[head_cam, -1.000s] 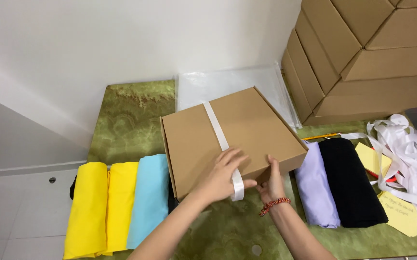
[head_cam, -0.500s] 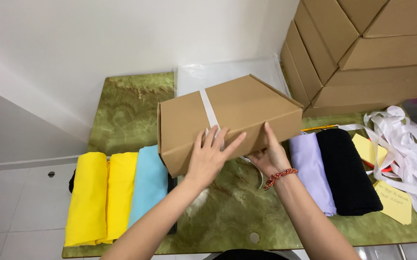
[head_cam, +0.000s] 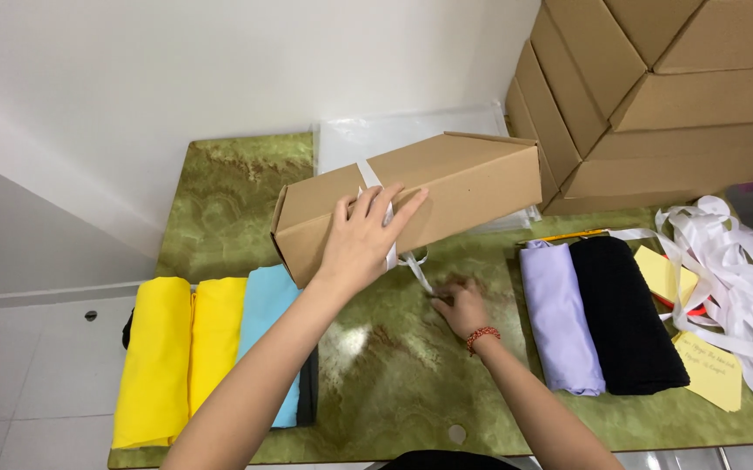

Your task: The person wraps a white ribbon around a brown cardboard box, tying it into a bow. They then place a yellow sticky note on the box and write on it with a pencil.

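The left hand [head_cam: 363, 239] lies flat, fingers spread, against the near face of the flat brown cardboard box [head_cam: 428, 196], tipped on its edge, long axis crosswise. Below it the right hand [head_cam: 461, 306] rests on the green marbled desk [head_cam: 237, 200], pinching the white ribbon [head_cam: 417, 271] trailing from the box.

The cardboard box [head_cam: 411, 202], which lay flat with its lid facing up a second ago, now stands tipped on its long side near the table's far edge. The left hand [head_cam: 361, 239] has shifted from the lid onto the upturned face, over the white ribbon [head_cam: 374, 196]. The right hand [head_cam: 461, 306] has dropped from the box to the green tabletop [head_cam: 228, 196], at the ribbon's loose end.
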